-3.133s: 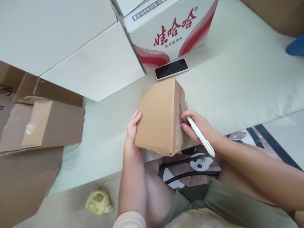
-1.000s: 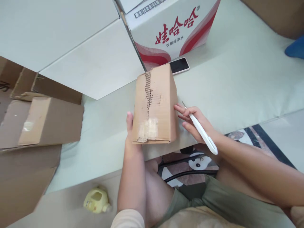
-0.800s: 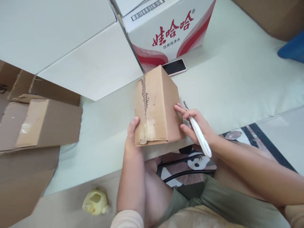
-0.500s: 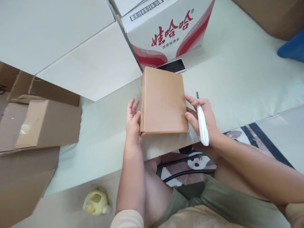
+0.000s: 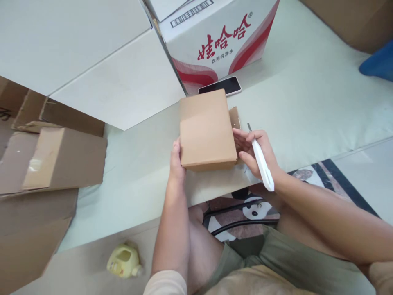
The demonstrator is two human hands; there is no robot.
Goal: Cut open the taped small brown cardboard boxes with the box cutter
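A small brown cardboard box (image 5: 207, 129) is tilted in front of me above the pale green surface, with a loose flap (image 5: 235, 117) sticking out on its right side. My left hand (image 5: 177, 160) grips the box's left edge, its fingers partly hidden by the cardboard. In my right hand (image 5: 260, 151) a white utility knife (image 5: 262, 166) is tucked between thumb and forefinger, its dark blade pointing away from me. The fingertips of that hand reach toward the flap side of the box; whether they touch it I cannot tell.
A phone (image 5: 221, 86) lies behind the box, against a white and red carton (image 5: 217, 45). White panels (image 5: 119, 82) stand at the left, above cardboard boxes (image 5: 76, 157). On the floor sits a yellow jug (image 5: 124, 261). A blue object (image 5: 377, 63) is at the far right.
The small box has turned in my hands, so its flap now shows on the right and its near side shows below. My left fingers have closed on its edge.
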